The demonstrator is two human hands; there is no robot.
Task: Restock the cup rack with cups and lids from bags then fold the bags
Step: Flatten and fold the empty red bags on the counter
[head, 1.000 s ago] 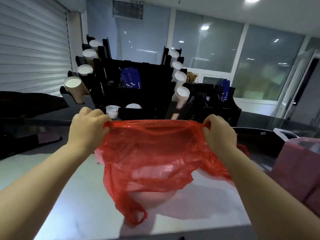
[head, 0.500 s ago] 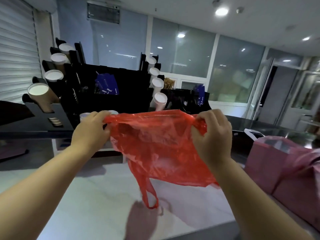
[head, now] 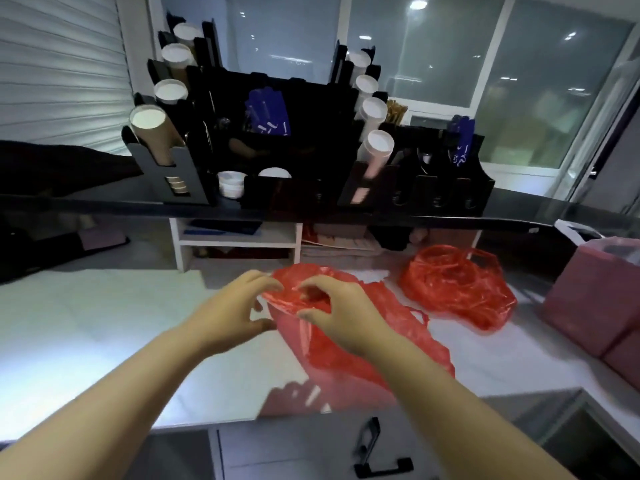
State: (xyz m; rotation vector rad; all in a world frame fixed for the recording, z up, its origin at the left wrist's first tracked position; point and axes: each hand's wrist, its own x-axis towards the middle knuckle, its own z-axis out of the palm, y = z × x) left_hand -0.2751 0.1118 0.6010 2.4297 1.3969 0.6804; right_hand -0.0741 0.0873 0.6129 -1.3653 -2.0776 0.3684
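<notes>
1. Left hand (head: 227, 315): fingers (head: 263, 281) curled, thumb underneath, pinching the left edge of the red bag (head: 349, 344).
2. Right hand (head: 343, 318): fingers curled over the bag's bunched top, thumb tucked below, gripping it. Exact pinch pt blurred.
3. The bag lies on the white surface (head: 104, 323), close in front of the person. Its lower part is hidden behind the right forearm.
4. 2nd red bag (head: 457, 289): crumpled, on the surface to the right, apart from the 1st.
5. Cup rack (head: 277, 133): on the dark ledge behind, w/ cup stacks (head: 152, 133) in its side slots. Small white stack (head: 231, 183) low centre: cups or lids, can't tell. Middle compartments too dark to read.
6. Pink package (head: 595, 306): far right, cut off by the frame edge.
</notes>
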